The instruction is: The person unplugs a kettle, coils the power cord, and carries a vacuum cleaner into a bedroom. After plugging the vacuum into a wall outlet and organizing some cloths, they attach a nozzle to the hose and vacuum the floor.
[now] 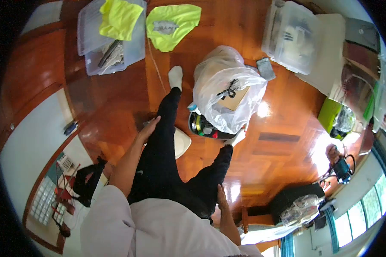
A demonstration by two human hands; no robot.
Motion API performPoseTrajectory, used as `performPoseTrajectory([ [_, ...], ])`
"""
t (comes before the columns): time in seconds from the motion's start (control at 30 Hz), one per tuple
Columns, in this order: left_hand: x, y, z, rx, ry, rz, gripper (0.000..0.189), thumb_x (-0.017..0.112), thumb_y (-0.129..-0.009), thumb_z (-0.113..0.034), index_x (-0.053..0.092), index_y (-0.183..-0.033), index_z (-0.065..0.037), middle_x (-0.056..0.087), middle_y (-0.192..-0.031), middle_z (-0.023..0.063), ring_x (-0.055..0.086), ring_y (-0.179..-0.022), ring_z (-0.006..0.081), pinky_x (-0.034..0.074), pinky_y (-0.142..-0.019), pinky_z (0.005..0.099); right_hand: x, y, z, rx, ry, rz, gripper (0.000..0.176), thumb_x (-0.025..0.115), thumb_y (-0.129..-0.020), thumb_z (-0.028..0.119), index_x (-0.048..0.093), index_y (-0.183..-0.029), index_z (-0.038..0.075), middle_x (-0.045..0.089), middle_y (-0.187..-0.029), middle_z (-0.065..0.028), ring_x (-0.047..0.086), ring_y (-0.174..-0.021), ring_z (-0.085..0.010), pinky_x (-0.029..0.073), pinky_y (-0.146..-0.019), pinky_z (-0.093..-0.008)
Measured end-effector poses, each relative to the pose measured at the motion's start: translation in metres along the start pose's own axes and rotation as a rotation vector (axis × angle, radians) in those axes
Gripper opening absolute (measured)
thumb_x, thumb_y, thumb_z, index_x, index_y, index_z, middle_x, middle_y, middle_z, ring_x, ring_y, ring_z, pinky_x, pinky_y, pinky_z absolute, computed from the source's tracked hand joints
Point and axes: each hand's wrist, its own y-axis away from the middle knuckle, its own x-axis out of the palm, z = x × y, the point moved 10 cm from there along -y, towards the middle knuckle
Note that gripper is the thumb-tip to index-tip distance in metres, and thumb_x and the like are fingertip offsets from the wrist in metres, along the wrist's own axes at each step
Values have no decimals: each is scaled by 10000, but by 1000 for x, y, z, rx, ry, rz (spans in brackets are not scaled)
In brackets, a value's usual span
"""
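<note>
left hand (151, 127): positioned on the outer side of the left leg of the black trousers (162, 147), near the knee. the palm lies against the fabric and the fingers are extended, not closed on any item.

right hand (221, 197): positioned against the right leg of the same trousers. it is seen partly edge-on; whether its fingers are apart or together cannot be told.

translucent plastic bag (208, 92): located on the wooden floor (133, 94), between the two socked feet and well apart from both hands. its mouth is open. a brown cardboard piece (234, 101) and a tied black cable (230, 89) are visible inside.

dark container (194, 132): located at the near edge of the bag, holding small bottles. the right white sock (236, 138) is just beside it; the left white sock (175, 78) is on bare floor.

surroundings: a grey pouch-like item (266, 69) lies beside the bag. a yellow cloth (169, 42), carrying a grey object (165, 27), is spread next to an open clear bin (135, 55). a white rounded object (182, 143) is partly hidden by the left leg.
</note>
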Motion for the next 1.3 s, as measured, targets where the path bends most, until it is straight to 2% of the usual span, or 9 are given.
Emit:
performPoseTrajectory([
  [0.27,-22,-14,-49,388,-665,-298,663,436,-1004,-543,502,-1407,-19,548,-1403,210,498,-1334,332,391,-1097,423,7,8,49,-124,162,22,589,445,-996,425,546,-1344,-39,560,-1369,-255,550,-1256,-363,407,-1080,-402],
  [0.33,-28,-21,-77,487,-573,-300,619,451,-1007,-521,542,-1357,-19,593,-1336,208,547,-1276,325,424,-1052,409,5,-15,68,-85,1042,14,582,491,-951,467,667,-1149,-51,631,-1201,-314,619,-1122,-434,470,-990,-474],
  [0.5,-46,-66,-142,651,-354,-243,539,463,-1016,-475,605,-1259,-14,668,-1175,194,629,-1124,323,467,-968,378,82,-18,338,-813,936,-189,389,540,-956,376,688,-895,21,675,-838,-243,666,-808,-435,534,-708,-493],
  [0.7,-99,-277,-199,543,-29,-307,523,463,-993,-439,618,-1050,58,659,-928,200,643,-953,314,475,-834,414,356,15,684,-1528,881,-154,324,640,-901,256,624,-1126,24,630,-1084,-223,606,-1006,-407,500,-863,-489],
  [0.77,-114,-340,-210,400,263,-261,570,515,-989,-466,505,-1339,-16,582,-1180,105,592,-1020,233,489,-879,421,442,20,749,-1755,1013,-303,447,663,-889,309,580,-1271,92,588,-1237,-187,569,-1135,-374,515,-885,-474],
  [0.87,-136,-421,-235,265,458,-400,551,551,-976,-471,518,-1317,-39,582,-1155,98,570,-960,211,487,-838,406,524,-6,798,-2035,1095,-706,585,710,-876,423,542,-1297,53,641,-1181,-161,637,-1084,-315,511,-937,-451],
  [1.0,-145,-463,-249,9,601,-443,478,547,-1000,-418,522,-1303,-48,572,-1146,92,541,-949,209,469,-854,394,566,-79,835,-1434,1360,-333,503,674,-900,367,573,-1313,99,599,-1325,-161,624,-1125,-357,518,-950,-446],
  [1.03,-141,-458,-248,-8,598,-432,478,547,-1000,-418,522,-1303,-48,572,-1146,92,541,-949,209,469,-854,394,566,-81,837,-1612,1265,-342,433,671,-901,323,614,-1264,95,649,-1241,-179,652,-1060,-367,530,-892,-458],
  [1.3,-158,-336,-275,865,652,-439,481,527,-1030,-403,480,-1261,16,571,-1179,133,554,-1077,204,428,-920,352,450,-40,821,-1567,828,-346,379,705,-867,299,642,-1147,51,703,-963,-233,687,-926,-394,543,-767,-475],
])
